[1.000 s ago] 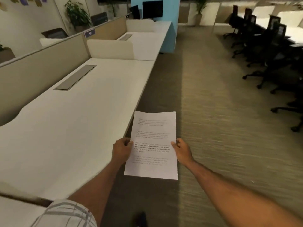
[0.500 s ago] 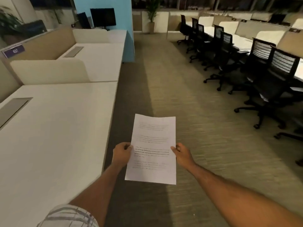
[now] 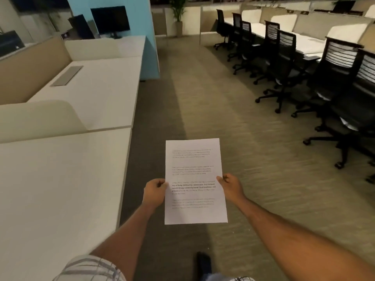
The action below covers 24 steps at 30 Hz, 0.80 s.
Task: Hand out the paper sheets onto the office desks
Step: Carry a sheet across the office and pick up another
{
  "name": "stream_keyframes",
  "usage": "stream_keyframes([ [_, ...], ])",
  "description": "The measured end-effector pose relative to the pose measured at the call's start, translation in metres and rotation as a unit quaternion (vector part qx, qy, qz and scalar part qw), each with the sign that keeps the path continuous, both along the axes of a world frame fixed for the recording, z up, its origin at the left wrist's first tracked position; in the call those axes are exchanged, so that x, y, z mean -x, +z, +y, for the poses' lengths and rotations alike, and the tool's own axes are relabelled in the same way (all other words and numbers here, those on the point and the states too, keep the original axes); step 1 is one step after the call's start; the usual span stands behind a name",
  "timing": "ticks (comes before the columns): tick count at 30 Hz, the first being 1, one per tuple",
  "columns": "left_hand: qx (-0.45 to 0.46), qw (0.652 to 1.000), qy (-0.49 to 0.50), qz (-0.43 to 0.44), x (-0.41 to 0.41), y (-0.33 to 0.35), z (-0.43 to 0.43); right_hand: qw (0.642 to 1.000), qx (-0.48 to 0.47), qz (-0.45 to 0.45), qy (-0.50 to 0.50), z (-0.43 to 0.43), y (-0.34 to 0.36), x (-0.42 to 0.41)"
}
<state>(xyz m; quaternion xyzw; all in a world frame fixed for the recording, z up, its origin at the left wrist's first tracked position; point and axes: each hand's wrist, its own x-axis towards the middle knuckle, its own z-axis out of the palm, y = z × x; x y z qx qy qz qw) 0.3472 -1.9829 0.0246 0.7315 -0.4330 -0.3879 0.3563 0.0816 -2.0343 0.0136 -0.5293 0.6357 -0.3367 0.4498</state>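
Note:
I hold the white printed paper sheets [image 3: 194, 179] out in front of me over the carpeted aisle. My left hand [image 3: 154, 192] grips their left edge and my right hand [image 3: 230, 186] grips their right edge, thumbs on top. How many sheets are in the stack cannot be told. A long white desk [image 3: 60, 189] runs along my left, its edge just left of my left hand. A second white desk [image 3: 101, 88] lies beyond it, past a low cream divider [image 3: 40, 118].
A row of black office chairs [image 3: 294, 78] lines the right side in front of more white desks [image 3: 308, 45]. A blue pillar [image 3: 146, 27] and dark monitors [image 3: 110, 19] stand at the far left. The carpeted aisle [image 3: 213, 98] runs ahead. A potted plant [image 3: 178, 13] stands at the far end.
The view has turned to the right and moved forward along the aisle; the near desk slid left and the chairs came closer. Both hands keep the same grip on the sheets.

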Motion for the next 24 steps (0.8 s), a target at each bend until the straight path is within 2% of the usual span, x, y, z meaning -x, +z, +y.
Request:
stream_keyframes([
  [3,-0.015,1.000,0.012,-0.004,-0.010,0.009,-0.070,1.000,-0.009,0.007,0.008,-0.075,0.007,-0.008],
  [8,0.014,0.999,0.041,-0.009,-0.027,0.036,-0.192,0.999,0.019,0.010,0.037,-0.213,0.029,-0.032],
  [24,0.046,0.996,0.073,0.005,-0.164,0.020,-0.539,0.999,0.016,-0.010,0.029,-0.567,0.018,-0.167],
])
